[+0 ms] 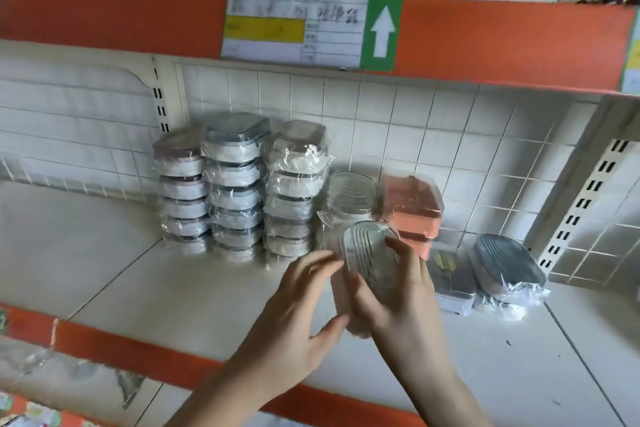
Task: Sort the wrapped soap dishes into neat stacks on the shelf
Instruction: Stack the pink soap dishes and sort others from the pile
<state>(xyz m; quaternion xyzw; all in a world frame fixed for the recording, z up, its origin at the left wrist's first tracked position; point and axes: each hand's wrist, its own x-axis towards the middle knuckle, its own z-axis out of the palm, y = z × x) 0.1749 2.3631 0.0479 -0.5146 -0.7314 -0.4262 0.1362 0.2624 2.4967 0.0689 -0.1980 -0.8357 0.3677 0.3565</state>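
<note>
The right hand (401,291) holds a clear wrapped soap dish (372,260), long way pointing up toward the clear stack (351,194) behind (very near); left hand (298,305) fingers spread, touching it.

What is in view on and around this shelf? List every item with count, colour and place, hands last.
Round wrapped soap dishes: three stacks, white with dark or pinkish rims, back of shelf, left of centre.
Clear ribbed soap dish: one, transparent, held in both hands, tilted.
Clear ribbed dishes: short stack, exact count unclear, behind the held one.
Orange soap dishes: wrapped stack, count unclear, right of the clear stack.
Dark boxed item: one, dark top, white base, right of the hands.
Grey ribbed dish: one, wrapped, far right.
Shelf: white board, orange front edge.
Price label: one, white and yellow, green arrow, upper shelf edge.
Left hand: fingers spread against the dish.
Right hand: grips the dish.
</note>
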